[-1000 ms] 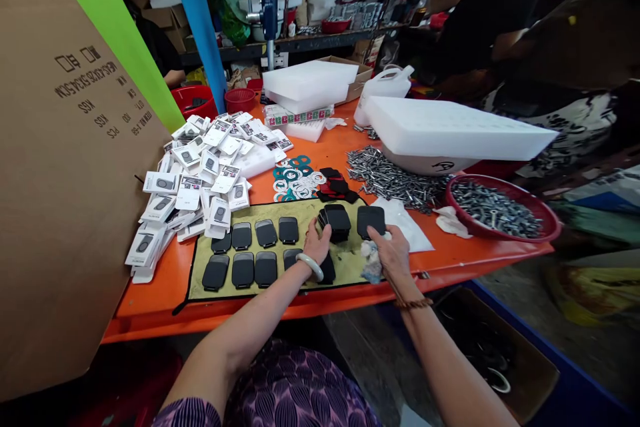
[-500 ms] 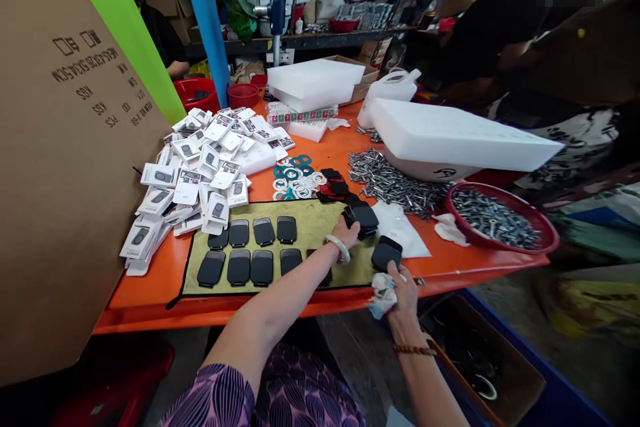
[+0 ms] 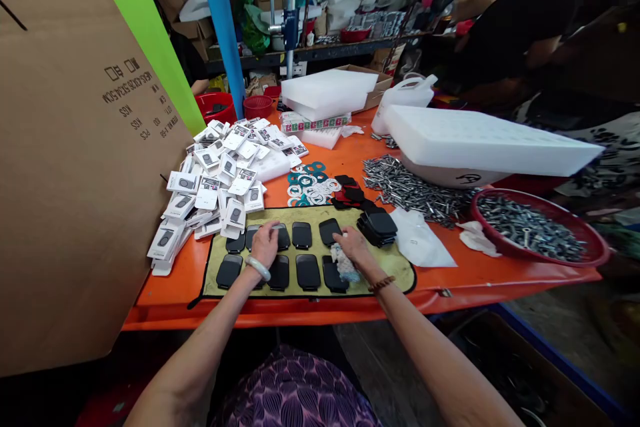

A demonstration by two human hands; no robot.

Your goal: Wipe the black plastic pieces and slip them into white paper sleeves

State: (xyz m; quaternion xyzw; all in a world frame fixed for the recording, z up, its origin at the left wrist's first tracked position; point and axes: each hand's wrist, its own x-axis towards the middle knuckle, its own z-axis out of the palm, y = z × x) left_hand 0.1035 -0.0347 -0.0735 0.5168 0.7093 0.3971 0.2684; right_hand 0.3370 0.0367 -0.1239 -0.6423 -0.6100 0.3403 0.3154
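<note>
Black flat pieces (image 3: 307, 271) lie in two rows on a yellow-green cloth (image 3: 213, 283). My left hand (image 3: 264, 247) is over the upper row at the left, its fingertips at a black piece; whether it grips anything is unclear. My right hand (image 3: 354, 247) holds a crumpled white cloth (image 3: 345, 265), its fingers at the right-hand piece of the upper row (image 3: 329, 231). A stack of black pieces (image 3: 379, 225) stands at the cloth's right side, close to my right hand.
White boxed packages (image 3: 205, 193) are heaped at left beside a large carton (image 3: 75, 180). Teal and white rings (image 3: 310, 183), metal pins (image 3: 415, 187) and a red basket of metal parts (image 3: 535, 223) lie beyond and right. A person (image 3: 520, 33) is at the upper right.
My left hand has moved from the stack to the left part of the rows. My right hand has come left with the cloth, and another black piece lies in the upper row.
</note>
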